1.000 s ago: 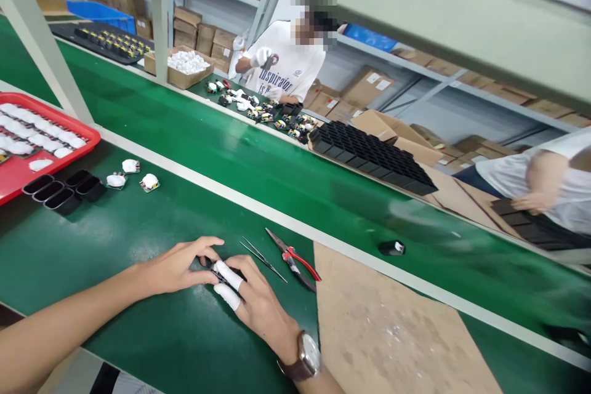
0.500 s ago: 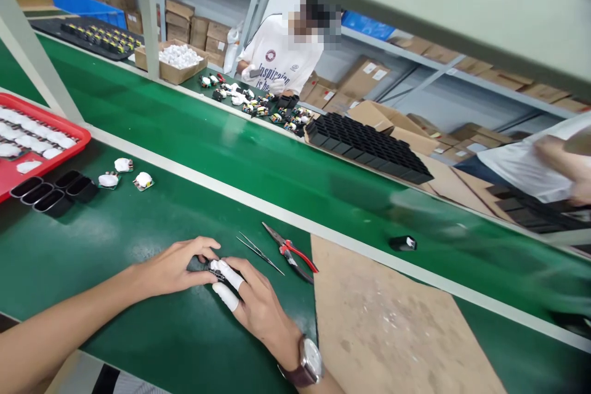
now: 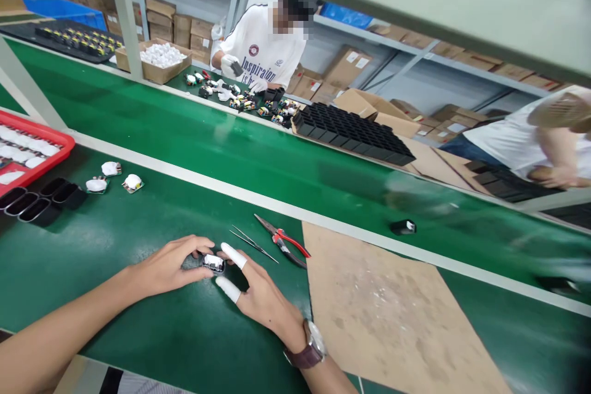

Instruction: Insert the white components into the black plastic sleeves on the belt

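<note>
A small black oval case (image 3: 220,269) with a white-topped circuit board (image 3: 213,261) inside it is gripped between the fingers and thumb of my left hand (image 3: 173,263). The case's open end faces me. My right hand (image 3: 263,298) is at the case's right side, with white covers on its thumb and index finger. Those two fingertips are spread, one above and one below the case, and seem clear of it. Beyond my right hand lie tweezers (image 3: 253,244) and red-handled long-nose pliers (image 3: 282,240).
Several empty black cases (image 3: 44,212), loose white-topped boards (image 3: 133,183) and a red tray (image 3: 64,146) occupy the left. A brown board (image 3: 369,308) lies to the right. Past the pale rail, a green conveyor (image 3: 258,160) carries black cases (image 3: 403,226). Two people work across it.
My right fingers have drawn back off the case and spread apart. The circuit board now sits visibly inside the case in my left hand. The whole view has shifted slightly.
</note>
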A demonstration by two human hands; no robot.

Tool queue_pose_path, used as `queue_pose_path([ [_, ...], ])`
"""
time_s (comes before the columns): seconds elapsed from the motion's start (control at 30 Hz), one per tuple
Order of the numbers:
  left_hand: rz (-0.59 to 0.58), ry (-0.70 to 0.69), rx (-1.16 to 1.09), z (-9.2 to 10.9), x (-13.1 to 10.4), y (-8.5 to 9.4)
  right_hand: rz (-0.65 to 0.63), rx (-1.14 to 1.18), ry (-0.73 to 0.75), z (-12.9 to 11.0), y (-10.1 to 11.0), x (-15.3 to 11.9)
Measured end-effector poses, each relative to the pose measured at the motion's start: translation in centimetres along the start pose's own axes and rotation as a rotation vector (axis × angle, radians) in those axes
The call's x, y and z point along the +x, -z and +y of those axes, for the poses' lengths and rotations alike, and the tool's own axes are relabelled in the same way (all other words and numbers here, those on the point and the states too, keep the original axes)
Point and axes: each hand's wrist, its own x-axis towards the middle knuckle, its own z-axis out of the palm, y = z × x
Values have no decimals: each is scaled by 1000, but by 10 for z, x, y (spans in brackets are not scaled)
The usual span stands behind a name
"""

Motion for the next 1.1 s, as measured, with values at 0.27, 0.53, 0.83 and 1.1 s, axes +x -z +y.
queue_pose_path([
  [0.27, 142, 154, -287, 5, 7, 0, 112, -357, 31, 20, 20, 4],
  [0.53, 331, 587, -1092, 7, 25, 23, 279, -637, -25, 60, 14, -6],
  [0.83, 371, 506, -952, 4, 22, 21, 330, -653, 6, 60, 8, -6],
  [1.1, 141, -19, 77, 3, 1, -3, 287, -369, -9, 16, 15, -4],
])
